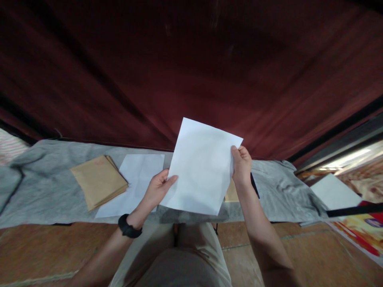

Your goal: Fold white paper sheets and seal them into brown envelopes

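Observation:
I hold a blank white sheet of paper up in front of me, tilted. My left hand grips its lower left edge, thumb on top. The upper right edge is pinched by my right hand. A black band sits on my left wrist. Below the sheet lies a grey cloth spread over a low surface. On the cloth, left of my hands, rests a stack of brown envelopes partly on another white sheet.
A dark red curtain hangs behind the cloth. Another brown envelope peeks out under the held sheet, beside a dark pen-like object. At the right lie a white sheet and colourful printed material. My knees are below.

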`<move>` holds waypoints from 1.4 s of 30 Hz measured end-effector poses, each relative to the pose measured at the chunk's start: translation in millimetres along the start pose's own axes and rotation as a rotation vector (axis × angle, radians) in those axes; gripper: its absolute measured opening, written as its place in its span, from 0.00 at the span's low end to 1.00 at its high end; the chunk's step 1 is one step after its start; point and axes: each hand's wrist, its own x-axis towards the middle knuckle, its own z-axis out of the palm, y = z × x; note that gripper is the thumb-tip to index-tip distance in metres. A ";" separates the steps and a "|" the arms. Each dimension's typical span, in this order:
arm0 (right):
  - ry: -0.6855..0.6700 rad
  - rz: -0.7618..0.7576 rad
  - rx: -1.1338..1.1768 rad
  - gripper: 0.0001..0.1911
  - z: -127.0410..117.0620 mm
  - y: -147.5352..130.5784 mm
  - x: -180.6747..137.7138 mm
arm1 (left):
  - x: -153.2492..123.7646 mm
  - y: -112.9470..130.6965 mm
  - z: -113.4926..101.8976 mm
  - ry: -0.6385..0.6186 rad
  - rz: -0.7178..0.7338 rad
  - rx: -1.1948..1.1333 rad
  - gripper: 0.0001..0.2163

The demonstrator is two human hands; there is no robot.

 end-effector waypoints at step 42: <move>-0.980 -0.406 -0.941 0.38 -96.5 135.0 -144.3 | 26.1 -130.4 45.6 -0.244 0.505 1.147 0.23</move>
